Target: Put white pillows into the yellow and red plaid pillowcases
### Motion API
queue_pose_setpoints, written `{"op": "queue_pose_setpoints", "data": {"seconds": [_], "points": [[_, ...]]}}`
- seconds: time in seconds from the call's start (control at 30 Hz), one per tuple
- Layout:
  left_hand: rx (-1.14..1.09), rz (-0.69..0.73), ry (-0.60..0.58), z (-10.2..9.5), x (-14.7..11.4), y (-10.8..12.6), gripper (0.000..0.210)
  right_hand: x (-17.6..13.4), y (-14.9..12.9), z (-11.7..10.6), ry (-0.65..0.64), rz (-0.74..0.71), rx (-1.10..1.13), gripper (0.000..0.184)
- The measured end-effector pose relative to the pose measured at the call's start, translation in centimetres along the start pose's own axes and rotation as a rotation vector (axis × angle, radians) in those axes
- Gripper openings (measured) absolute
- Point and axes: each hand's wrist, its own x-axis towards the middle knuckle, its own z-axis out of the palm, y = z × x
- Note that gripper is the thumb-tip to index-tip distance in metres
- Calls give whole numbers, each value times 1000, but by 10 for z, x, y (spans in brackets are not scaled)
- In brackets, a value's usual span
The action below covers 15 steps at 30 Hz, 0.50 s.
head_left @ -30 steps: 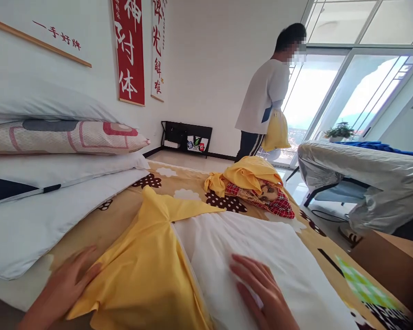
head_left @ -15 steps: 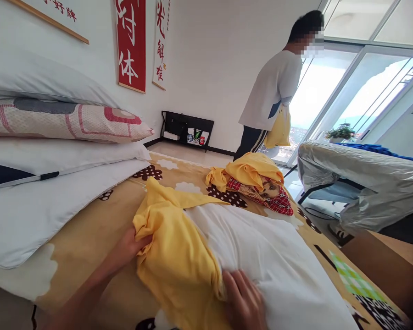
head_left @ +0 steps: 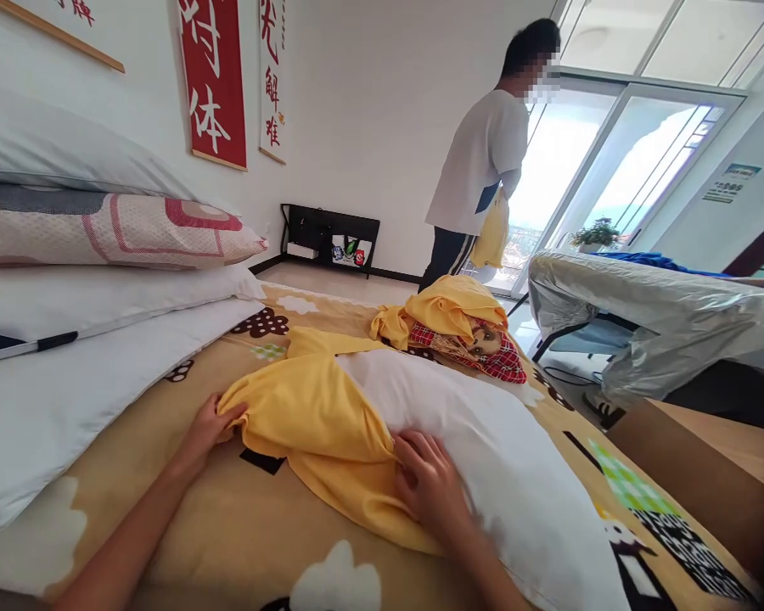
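Note:
A white pillow point(head_left: 484, 433) lies on the bed, its left end inside a yellow pillowcase point(head_left: 311, 416). My left hand point(head_left: 207, 428) is closed on the gathered far-left part of the yellow cloth. At the pillowcase's opening, my right hand point(head_left: 429, 475) grips the edge of the cloth against the pillow, fingers curled and partly hidden. Beyond the pillow sits a bundle of yellow cloth point(head_left: 452, 301) on a red checked pillow point(head_left: 506, 356) with an animal print.
Stacked pillows point(head_left: 120, 297) stand along the left of the patterned bedsheet point(head_left: 184, 509). A person point(head_left: 477, 161) holding yellow cloth stands by the window. On the right are a plastic-covered table point(head_left: 649, 297) and a brown box point(head_left: 693, 458). A low black rack point(head_left: 331, 238) is against the wall.
My left hand has moved left, drawing the yellow cloth out sideways. My right hand has shifted up and left along the opening. The view has turned slightly right.

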Motion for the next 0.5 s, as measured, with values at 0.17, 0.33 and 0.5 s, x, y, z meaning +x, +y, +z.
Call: {"op": "queue_pose_setpoints", "data": {"seconds": [0.17,0.33,0.5], "points": [[-54,104,388,-22,6,-6,53,-58,-24,-17,238,62,-133,17],[-325,95,356,-18,5,-11,41,-74,-28,4,10,-83,-223,35],[-166,141,315,-18,-19,-18,78,-53,-28,22,59,-86,-177,40]]}}
